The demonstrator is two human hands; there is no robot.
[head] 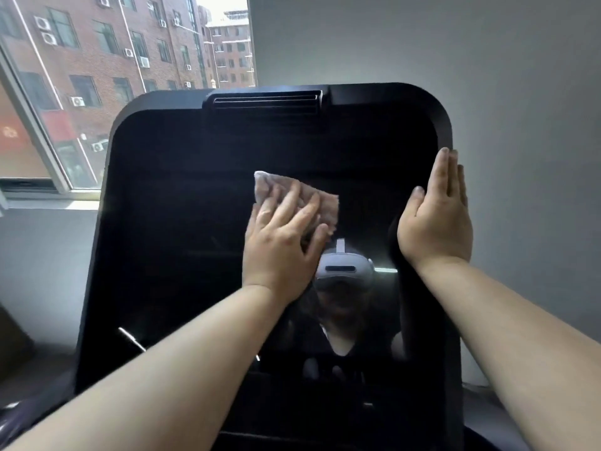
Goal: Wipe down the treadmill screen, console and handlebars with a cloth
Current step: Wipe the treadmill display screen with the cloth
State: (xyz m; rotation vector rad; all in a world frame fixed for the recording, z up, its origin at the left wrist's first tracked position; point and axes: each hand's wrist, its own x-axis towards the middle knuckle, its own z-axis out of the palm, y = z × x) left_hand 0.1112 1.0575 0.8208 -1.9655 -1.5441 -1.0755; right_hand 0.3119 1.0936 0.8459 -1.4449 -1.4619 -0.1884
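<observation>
The treadmill's large black screen (182, 229) fills the middle of the view, dark and glossy, and mirrors a person wearing a headset. My left hand (283, 242) presses a small brownish cloth (325, 203) flat against the glass near its centre, fingers spread and straight. My right hand (437, 216) lies flat on the screen's right edge, fingers straight and pointing up, thumb on the glass. The console and handlebars below are mostly hidden by my forearms.
A vent slot (265, 100) sits in the screen's top bezel. A window (81, 76) at the upper left shows brick buildings outside. A grey wall (520, 92) stands behind and to the right.
</observation>
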